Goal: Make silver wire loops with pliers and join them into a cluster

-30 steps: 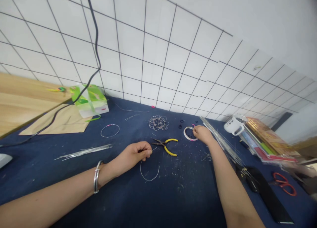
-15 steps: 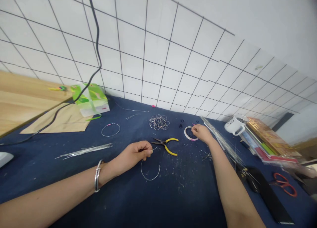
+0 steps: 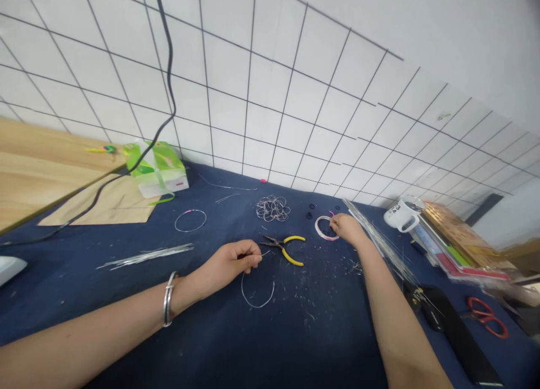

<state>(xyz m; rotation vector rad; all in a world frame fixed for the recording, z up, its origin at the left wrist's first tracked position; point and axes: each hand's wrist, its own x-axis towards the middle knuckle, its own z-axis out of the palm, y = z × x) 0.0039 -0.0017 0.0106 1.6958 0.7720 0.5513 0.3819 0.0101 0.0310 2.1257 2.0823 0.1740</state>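
Observation:
Between thumb and fingers my left hand pinches a thin silver wire, bent into an open loop that hangs below it. Just right of those fingertips lie long-nose pliers with yellow handles, jaws towards the hand. My right hand reaches to a white and pink ring on the cloth. Its fingertips are closed together over the ring's inside, where small dark things lie. What they hold, if anything, is too small to make out.
A tangle of wire loops lies behind the pliers. Farther left are a closed wire hoop and a bundle of straight wires. A longer wire bundle, a white mug and red-handled scissors are at the right.
My right fingertips have moved slightly lower into the ring. My left hand keeps its hold on the wire. The whole view has shifted a little.

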